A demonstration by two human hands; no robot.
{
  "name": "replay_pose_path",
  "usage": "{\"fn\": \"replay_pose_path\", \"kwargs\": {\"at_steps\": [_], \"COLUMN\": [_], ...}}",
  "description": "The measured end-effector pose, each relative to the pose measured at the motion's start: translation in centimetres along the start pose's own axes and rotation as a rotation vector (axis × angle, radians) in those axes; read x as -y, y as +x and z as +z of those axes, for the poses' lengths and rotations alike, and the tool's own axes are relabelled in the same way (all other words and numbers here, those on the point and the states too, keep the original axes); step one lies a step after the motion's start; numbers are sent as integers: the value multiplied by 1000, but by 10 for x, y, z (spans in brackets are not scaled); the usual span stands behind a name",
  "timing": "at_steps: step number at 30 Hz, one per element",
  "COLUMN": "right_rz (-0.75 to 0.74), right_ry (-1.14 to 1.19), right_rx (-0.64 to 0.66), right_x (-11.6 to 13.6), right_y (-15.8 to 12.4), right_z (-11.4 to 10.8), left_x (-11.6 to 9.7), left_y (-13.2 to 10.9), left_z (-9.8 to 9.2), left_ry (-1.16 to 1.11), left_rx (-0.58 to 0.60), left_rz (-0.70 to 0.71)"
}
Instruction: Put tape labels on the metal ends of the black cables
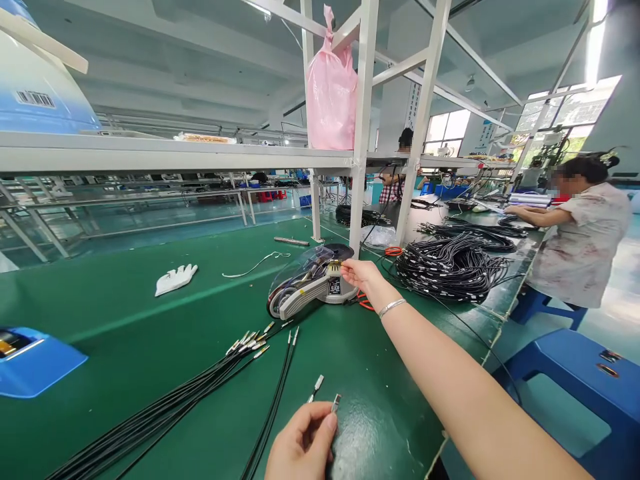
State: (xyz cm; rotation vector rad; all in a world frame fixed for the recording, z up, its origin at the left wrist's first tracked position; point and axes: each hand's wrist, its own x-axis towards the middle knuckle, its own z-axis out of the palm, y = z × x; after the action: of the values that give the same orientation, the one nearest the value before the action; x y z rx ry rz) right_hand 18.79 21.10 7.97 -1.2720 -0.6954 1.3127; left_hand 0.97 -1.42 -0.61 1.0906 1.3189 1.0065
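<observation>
Two thin black cables (320,393) with metal tips, pinched in my left hand (303,443) at bench's near edge; tape dispenser (313,283) mid-bench, my right hand (363,273) touching its outlet.

One tape dispenser (313,288), one white glove (175,278) and one pink bag (331,93) are in view. Two blue stools (575,380) stand beside the counter (150,320). Two other people (583,233) work farther along, and the loose cables (190,393) are too many to count.

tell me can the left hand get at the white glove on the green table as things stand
Probably not freely: the left hand is pinching cable ends, and the white glove lies far off across bare green table. Nothing blocks the path.
</observation>
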Motion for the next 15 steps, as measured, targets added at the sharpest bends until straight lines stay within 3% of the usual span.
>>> {"fn": "replay_pose_path", "kwargs": {"at_steps": [4,7,12,15], "right_rz": [-57,-118,-118,-76], "right_ry": [19,31,-109,-229], "right_rx": [9,53,211,296], "right_x": [2,-7,-67,-105], "right_y": [-15,-50,-146,-195], "right_z": [-10,-29,-63,-71], "left_x": [-9,-12,-9,-9], "left_y": [-6,-8,-14,-19], "left_z": [-3,0,4,7], "left_ry": [139,197,254,330], "left_rx": [-18,-81,-167,-170], "left_rz": [105,221,336,454]}}
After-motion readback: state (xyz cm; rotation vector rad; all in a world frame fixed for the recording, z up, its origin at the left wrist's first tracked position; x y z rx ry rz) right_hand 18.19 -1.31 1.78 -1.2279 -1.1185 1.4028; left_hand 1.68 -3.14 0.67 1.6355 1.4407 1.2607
